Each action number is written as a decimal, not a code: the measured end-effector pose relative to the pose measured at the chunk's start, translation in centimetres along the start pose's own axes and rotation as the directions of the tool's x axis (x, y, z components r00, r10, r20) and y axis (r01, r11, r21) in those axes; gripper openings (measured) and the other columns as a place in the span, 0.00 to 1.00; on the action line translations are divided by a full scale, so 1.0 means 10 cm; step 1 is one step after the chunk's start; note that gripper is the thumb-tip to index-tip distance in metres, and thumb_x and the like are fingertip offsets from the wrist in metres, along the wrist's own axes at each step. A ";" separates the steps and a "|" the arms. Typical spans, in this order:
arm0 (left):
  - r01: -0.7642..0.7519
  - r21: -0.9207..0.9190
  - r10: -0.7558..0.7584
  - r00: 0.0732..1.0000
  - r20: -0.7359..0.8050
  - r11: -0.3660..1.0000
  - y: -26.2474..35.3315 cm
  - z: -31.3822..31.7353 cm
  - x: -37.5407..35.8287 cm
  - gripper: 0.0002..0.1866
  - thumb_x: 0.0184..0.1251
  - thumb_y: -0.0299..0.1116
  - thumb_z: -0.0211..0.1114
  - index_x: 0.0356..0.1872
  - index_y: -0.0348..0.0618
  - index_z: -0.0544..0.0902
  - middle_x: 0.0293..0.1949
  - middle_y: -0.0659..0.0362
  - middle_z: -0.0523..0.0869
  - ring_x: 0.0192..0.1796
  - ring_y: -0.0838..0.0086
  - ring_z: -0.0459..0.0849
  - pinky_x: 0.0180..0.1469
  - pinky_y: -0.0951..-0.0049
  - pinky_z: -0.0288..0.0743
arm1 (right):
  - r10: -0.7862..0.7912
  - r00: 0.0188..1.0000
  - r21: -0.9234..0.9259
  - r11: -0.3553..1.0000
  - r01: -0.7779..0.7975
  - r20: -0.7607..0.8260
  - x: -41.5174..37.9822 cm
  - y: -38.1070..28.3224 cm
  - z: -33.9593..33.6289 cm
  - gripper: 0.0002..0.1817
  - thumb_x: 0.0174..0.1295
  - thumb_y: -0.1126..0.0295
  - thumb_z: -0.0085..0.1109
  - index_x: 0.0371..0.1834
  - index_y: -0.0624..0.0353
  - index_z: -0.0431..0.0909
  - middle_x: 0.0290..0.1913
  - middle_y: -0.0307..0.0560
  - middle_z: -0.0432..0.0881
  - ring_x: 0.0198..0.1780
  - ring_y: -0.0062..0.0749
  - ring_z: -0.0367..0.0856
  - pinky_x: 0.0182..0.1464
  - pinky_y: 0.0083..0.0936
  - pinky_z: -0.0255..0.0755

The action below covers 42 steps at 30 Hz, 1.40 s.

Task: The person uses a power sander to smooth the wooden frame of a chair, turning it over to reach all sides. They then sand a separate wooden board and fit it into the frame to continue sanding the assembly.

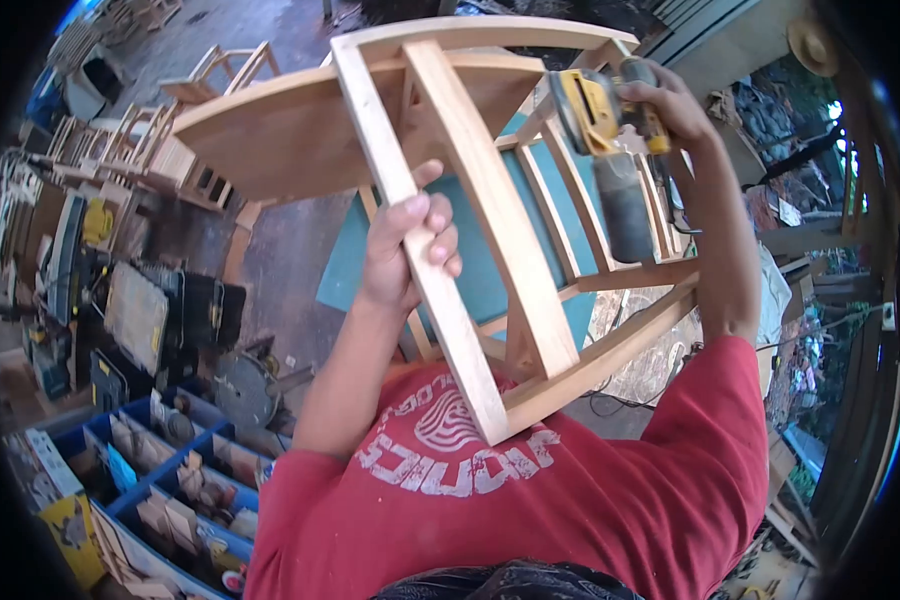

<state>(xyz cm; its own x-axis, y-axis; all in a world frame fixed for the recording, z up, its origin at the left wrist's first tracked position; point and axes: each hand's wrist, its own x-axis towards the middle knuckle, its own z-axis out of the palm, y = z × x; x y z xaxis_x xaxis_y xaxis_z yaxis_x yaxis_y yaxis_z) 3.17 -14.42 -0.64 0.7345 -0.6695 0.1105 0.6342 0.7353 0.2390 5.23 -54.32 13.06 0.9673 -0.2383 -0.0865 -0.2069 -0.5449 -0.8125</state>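
Observation:
A pale wooden chair frame (485,210) is tilted up in front of my chest, with long rails, slats and a broad curved board (270,135) on its far side. My left hand (410,240) is closed around one outer rail, fingers wrapped over the wood. In my right hand (675,105) is a yellow and black power sander (595,110), gripped by its body. Its pad side faces left, close to the frame's upper right corner. The sander's black dust canister (623,210) points down and looks blurred.
Behind the frame lies a teal work surface (350,255). At lower left stands a blue divided bin (210,440) with wood pieces and small items. Tool cases (138,310) are at left, and more wooden chair frames (120,140) stand further back. A cable (610,400) runs at right.

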 end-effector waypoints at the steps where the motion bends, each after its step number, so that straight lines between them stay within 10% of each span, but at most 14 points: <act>1: -0.025 0.012 0.025 0.999 0.020 1.000 -0.02 -0.04 0.02 0.23 0.81 0.40 0.58 0.70 0.42 0.71 0.36 0.59 0.80 0.29 0.75 0.84 0.29 0.67 0.90 | -0.078 0.997 -0.101 0.992 0.077 -0.002 -0.18 -0.22 0.01 0.32 0.58 0.62 0.72 0.65 0.64 0.79 0.50 0.45 0.85 0.49 0.30 0.84 0.55 0.27 0.77; 8: -0.109 0.416 0.186 0.971 -0.150 0.903 -0.03 -0.05 -0.06 0.32 0.81 0.61 0.56 0.65 0.40 0.75 0.28 0.64 0.79 0.28 0.78 0.84 0.22 0.76 0.79 | -0.351 0.908 0.063 0.936 0.346 0.226 -0.87 -0.90 0.20 0.42 0.59 0.54 0.68 0.75 0.64 0.71 0.61 0.55 0.82 0.59 0.38 0.85 0.63 0.28 0.79; 16: -0.199 0.645 0.397 0.900 -0.177 0.738 0.00 0.00 0.01 0.34 0.75 0.64 0.63 0.58 0.38 0.78 0.27 0.65 0.77 0.27 0.80 0.76 0.29 0.76 0.72 | -0.242 0.937 -0.109 0.955 0.276 0.253 -0.97 -2.25 0.38 0.43 0.48 0.67 0.74 0.72 0.62 0.70 0.59 0.54 0.83 0.60 0.43 0.83 0.66 0.37 0.79; 23: -0.027 0.686 0.366 0.861 -0.354 0.727 0.03 0.17 -0.10 0.31 0.86 0.56 0.47 0.52 0.34 0.87 0.43 0.54 0.90 0.47 0.71 0.87 0.53 0.70 0.80 | -0.020 0.944 0.125 0.992 -0.023 0.329 -1.05 -1.36 -0.04 0.39 0.57 0.62 0.68 0.73 0.65 0.71 0.59 0.55 0.84 0.57 0.39 0.86 0.63 0.33 0.81; 26: -0.137 0.787 0.578 0.754 -0.311 0.601 -0.07 0.03 0.10 0.31 0.87 0.56 0.46 0.46 0.36 0.86 0.36 0.56 0.88 0.39 0.74 0.86 0.44 0.72 0.79 | 0.086 0.934 0.239 0.955 -0.176 0.346 -1.24 -0.74 -0.14 0.37 0.60 0.60 0.66 0.73 0.66 0.71 0.59 0.56 0.85 0.56 0.38 0.87 0.62 0.32 0.81; 42: -0.267 0.482 0.439 0.851 -0.288 0.834 -0.55 -0.17 0.44 0.25 0.89 0.50 0.47 0.50 0.39 0.84 0.39 0.61 0.85 0.42 0.75 0.83 0.45 0.74 0.78 | 0.354 0.852 0.312 0.820 -0.481 0.385 -1.90 -0.45 0.57 0.30 0.68 0.58 0.63 0.67 0.70 0.74 0.56 0.57 0.88 0.50 0.37 0.92 0.56 0.32 0.87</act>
<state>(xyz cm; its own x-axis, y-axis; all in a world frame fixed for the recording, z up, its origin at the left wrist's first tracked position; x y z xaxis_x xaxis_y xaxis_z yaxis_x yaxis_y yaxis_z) 3.36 -21.26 -3.11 0.9730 -0.2172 -0.0785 0.2168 0.7412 0.6353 -11.34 -42.76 15.08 0.8079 -0.0862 -0.5830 -0.5890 -0.0817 -0.8040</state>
